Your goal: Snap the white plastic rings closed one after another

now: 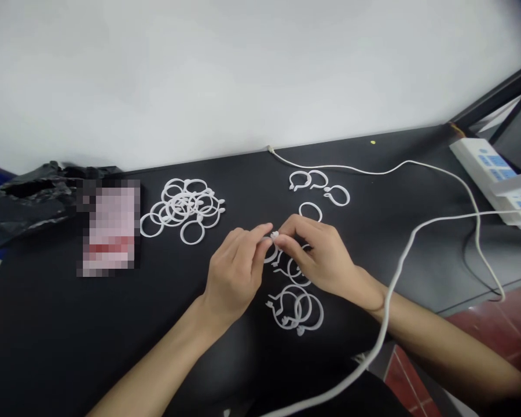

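Observation:
Both of my hands meet over the middle of the black table. My left hand (237, 269) is closed, pinching a white plastic ring (269, 255) with its thumb and forefinger. From the other side, my right hand (323, 252) pinches the small clasp end of that same ring; the fingers hide part of it. Below and behind the right hand lie several similar rings with open, tabbed ends, among them an overlapping group (310, 327) near me. Farther back are a lone ring (310, 204) and a few more rings (339, 204).
A heap of white rings (192, 242) lies to the left. Beside it are a blurred pinkish packet (113, 220) and a crumpled black plastic bag (35, 197). At right, a white power strip (481, 174) and a white cable (399, 272) crossing above my right forearm. A white wall (243, 75) stands behind.

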### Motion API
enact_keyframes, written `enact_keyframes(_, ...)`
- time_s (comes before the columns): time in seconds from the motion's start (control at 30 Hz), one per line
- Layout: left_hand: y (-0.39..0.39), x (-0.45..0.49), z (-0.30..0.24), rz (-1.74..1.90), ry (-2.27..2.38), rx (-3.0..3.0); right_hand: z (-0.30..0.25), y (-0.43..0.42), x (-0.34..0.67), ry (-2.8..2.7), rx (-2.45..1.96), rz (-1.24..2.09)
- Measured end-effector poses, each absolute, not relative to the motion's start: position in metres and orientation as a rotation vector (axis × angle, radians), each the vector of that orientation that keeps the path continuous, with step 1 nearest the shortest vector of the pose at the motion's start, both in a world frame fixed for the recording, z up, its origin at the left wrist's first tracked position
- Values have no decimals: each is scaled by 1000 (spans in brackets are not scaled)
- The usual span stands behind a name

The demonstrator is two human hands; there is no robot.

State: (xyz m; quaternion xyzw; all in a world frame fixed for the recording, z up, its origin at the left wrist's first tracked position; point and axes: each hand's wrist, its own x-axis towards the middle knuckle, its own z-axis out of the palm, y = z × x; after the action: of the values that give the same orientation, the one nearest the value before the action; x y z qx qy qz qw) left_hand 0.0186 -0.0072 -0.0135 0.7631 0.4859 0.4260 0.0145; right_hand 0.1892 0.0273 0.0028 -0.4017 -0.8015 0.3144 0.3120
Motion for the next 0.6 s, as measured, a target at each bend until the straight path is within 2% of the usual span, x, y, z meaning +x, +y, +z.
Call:
enact_keyframes(0.4, -9, 18, -12, 1269, 1644, 2244, 4, 29, 187, -1974, -1158, 814)
enact_keyframes(0.6, -6, 14, -13, 1176, 1635, 2175, 7, 28, 187, -1813, -1100, 1072)
